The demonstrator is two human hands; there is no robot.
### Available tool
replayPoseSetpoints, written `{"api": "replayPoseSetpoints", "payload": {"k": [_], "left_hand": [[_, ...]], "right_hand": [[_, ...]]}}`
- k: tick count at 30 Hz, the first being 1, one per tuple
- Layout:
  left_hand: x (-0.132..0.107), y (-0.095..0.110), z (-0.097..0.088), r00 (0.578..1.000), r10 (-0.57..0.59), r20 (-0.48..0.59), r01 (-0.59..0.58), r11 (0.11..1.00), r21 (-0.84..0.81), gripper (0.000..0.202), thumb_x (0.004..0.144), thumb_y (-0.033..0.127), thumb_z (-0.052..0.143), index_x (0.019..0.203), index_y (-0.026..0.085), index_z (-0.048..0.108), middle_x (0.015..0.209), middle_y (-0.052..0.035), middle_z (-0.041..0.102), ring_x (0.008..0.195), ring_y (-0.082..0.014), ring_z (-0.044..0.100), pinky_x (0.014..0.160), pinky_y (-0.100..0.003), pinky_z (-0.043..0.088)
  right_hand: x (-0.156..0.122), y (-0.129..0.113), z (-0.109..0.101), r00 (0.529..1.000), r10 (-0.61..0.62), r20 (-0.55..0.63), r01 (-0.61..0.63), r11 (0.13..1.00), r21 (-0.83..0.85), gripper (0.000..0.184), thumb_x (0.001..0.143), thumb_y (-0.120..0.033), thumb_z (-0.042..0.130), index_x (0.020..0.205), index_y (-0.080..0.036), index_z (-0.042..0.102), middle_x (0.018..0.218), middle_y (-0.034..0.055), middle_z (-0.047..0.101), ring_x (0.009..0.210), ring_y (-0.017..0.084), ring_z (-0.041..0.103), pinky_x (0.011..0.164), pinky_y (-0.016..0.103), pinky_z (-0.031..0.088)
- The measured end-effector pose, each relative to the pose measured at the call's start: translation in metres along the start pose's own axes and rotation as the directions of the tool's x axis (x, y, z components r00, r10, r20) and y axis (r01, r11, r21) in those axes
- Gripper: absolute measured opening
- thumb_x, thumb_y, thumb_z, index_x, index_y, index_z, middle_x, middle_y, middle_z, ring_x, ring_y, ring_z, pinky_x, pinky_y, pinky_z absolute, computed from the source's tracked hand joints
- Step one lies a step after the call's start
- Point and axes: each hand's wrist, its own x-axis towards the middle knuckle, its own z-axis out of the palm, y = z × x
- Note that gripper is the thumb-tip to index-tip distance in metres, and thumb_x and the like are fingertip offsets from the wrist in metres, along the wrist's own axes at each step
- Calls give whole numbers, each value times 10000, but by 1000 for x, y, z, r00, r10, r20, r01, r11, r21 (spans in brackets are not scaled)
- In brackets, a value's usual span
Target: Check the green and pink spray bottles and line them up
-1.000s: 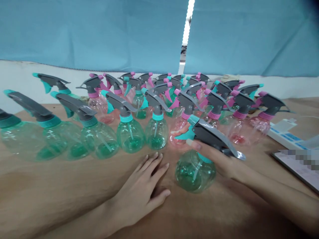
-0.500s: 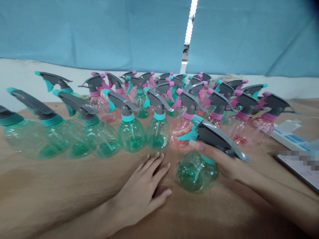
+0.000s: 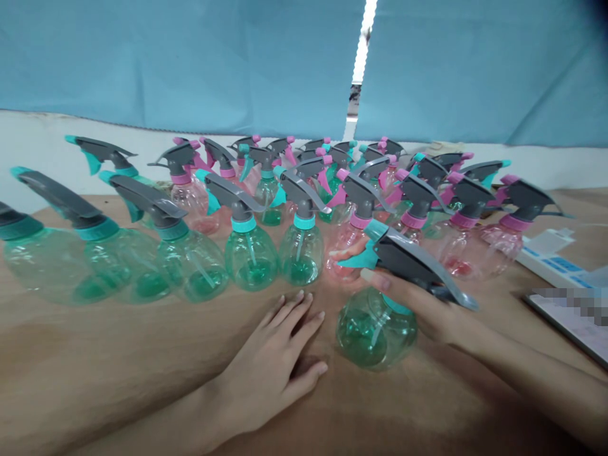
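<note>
My right hand [image 3: 418,304] grips the neck of a green spray bottle [image 3: 375,326] under its grey trigger head [image 3: 413,263], holding it tilted on the brown table [image 3: 118,361]. My left hand [image 3: 275,354] lies flat on the table just left of that bottle, fingers stretched out, holding nothing. Right behind both hands stands a row of green spray bottles [image 3: 249,250], and behind those several pink spray bottles [image 3: 463,244].
More green bottles [image 3: 47,259] stand at the left. A white power strip [image 3: 551,256] and a dark-edged tablet or sheet [image 3: 570,320] lie at the right. A blue curtain [image 3: 190,63] hangs over a white wall at the back.
Almost nothing has changed: the view shifted slightly, and the held bottle and both hands stay in place.
</note>
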Motion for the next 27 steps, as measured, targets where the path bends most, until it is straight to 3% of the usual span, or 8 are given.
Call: {"api": "replayPoseSetpoints", "payload": {"k": [7, 13, 18, 22, 27], "left_hand": [[0, -1, 1, 1000, -1, -8, 1, 1000, -12, 532, 940, 424, 511, 1387, 145, 444, 1503, -123, 334, 1376, -293, 296, 1093, -487, 298], [1, 0, 1, 1000, -5, 12, 5, 1000, 7, 546, 940, 435, 508, 1393, 138, 437, 1508, -124, 323, 1381, -292, 283, 1089, -483, 303], [1, -1, 0, 1000, 0, 2, 0, 1000, 11, 531, 941, 424, 515, 1384, 139, 449, 1502, -127, 337, 1375, -292, 299, 1094, -478, 296], [0, -1, 1, 1000, 3, -11, -3, 1000, 9, 540, 942, 438, 506, 1390, 145, 437, 1504, -120, 334, 1379, -289, 289, 1100, -475, 286], [0, -1, 2, 1000, -7, 5, 7, 1000, 5, 541, 937, 433, 513, 1392, 150, 436, 1505, -113, 334, 1380, -287, 288, 1098, -472, 293]], "right_hand": [[-3, 1, 0, 998, -33, -45, 33, 999, -8, 240, 900, -274, 567, 1112, -337, 659, 876, -27, 706, 836, 198, 680, 734, 320, 554], [-1, -2, 1, 997, -80, -14, 80, 997, 12, 184, 909, -262, 547, 958, -338, 707, 892, -38, 716, 784, 178, 680, 695, 307, 552], [-2, 4, -1, 999, -25, -27, 25, 1000, 9, 164, 900, -248, 563, 992, -311, 683, 943, -35, 700, 842, 179, 673, 788, 319, 539], [-4, 9, -6, 999, -33, -7, 33, 999, -31, 97, 888, -264, 575, 903, -278, 670, 875, -18, 669, 789, 179, 642, 775, 334, 532], [-1, 2, -5, 997, -66, 29, 66, 998, -18, 155, 914, -335, 522, 849, -281, 651, 728, -13, 615, 671, 170, 597, 653, 319, 528]]}}
